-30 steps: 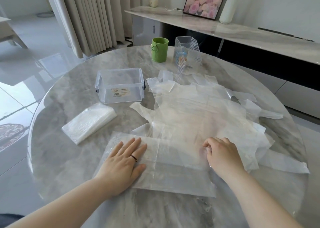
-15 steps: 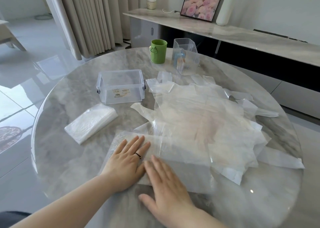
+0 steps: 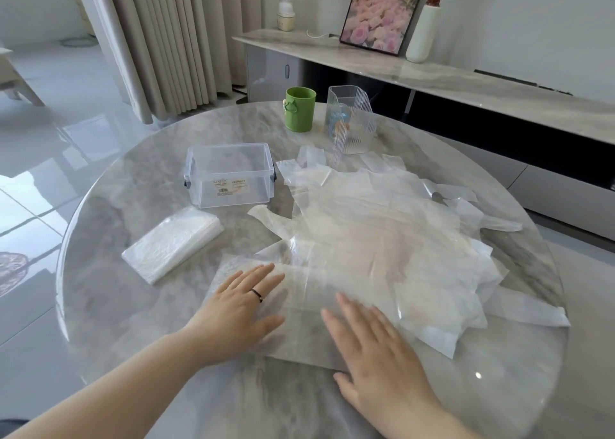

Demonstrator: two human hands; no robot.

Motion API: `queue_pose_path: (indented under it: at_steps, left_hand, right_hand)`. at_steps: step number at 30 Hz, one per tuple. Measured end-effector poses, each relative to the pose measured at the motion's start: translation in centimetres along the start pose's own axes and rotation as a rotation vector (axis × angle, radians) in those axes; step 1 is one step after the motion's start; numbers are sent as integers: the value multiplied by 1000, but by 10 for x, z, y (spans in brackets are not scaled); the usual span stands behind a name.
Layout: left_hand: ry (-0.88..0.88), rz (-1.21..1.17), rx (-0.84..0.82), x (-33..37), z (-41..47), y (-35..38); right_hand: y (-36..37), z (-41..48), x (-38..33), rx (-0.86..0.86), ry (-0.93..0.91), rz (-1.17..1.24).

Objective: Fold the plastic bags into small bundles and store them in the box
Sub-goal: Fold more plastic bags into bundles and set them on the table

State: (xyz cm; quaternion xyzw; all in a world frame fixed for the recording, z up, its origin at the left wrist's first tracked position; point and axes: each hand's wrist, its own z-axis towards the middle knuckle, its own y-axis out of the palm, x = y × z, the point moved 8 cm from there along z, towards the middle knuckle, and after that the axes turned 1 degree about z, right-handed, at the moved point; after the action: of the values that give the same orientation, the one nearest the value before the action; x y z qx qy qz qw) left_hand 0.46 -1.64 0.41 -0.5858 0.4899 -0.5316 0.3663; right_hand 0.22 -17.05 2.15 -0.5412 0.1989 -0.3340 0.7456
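1. The left hand is lying palm-down, fingers straight and slightly fanned, pressing the left end of the plastic bag. A dark ring is showing on one finger.
2. The right hand is resting flat as well, fingers straight and stretched forward over the bag's near right part; it is looking a little blurred.
3. That bag is lying as a flattened strip on the table, on the person's side of the clear box and well apart from it.
4. The box is standing upright, its label facing the person.
5. A loose pile of bags is sprawling to the right of the box, its near edge overlapping the strip.
6. A neat white folded stack is sitting near the box's front-left corner, not touching it.
7. A green cup and a ribbed clear holder are standing beyond the box to its right, just beside each other.
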Motion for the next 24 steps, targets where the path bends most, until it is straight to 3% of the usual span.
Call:
queue_pose_path:
  at_steps: [2,3,6,16,20,22,24]
  left_hand:
    - [55,-21,-25,8,-10,-6]
    - [93,-10,-42,11,-16,-6]
    - [166,165,-59,13,-31,-8]
    - [227,238,143,12,-20,-1]
    - [290,208,205,11,-23,-5]
    - [293,171,148,7,-28,-2]
    - [236,153,170,2,-38,-11]
  right_hand:
    - [2,4,-19,82,-52,-9]
    - [7,6,-23,41,-16,-6]
    - [14,16,-23,47,33,-56]
    - [-5,33,-12,97,25,5]
    - [2,24,-11,-19,12,63]
    - [2,16,-14,-55,-44,51]
    - [2,8,-12,-85,-65,72]
